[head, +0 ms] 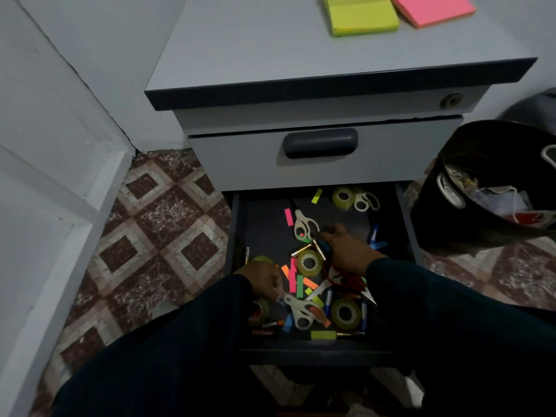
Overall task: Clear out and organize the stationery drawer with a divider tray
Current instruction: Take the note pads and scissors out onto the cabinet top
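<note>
Your sleeves fill the bottom. Your left hand (pixel 261 276) curls by the white scissors (pixel 302 310); I cannot tell if it grips them. They point up-left toward it. Your right hand (pixel 346 251) reaches deeper into the drawer (pixel 237 236), grip hidden.

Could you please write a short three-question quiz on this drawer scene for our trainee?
1. True or false: the upper drawer with the dark handle is closed.
2. Which pads lie on the cabinet top? A) blue and white B) yellow-green and pink C) none
3. Fill in: both hands, left hand and right hand, reach into the open ______ drawer.

Key: 1 true. 2 B: the yellow-green pad lies beside the pink pad. 3 bottom, the one littered with scissors, tape rolls and coloured paper strips.
</note>
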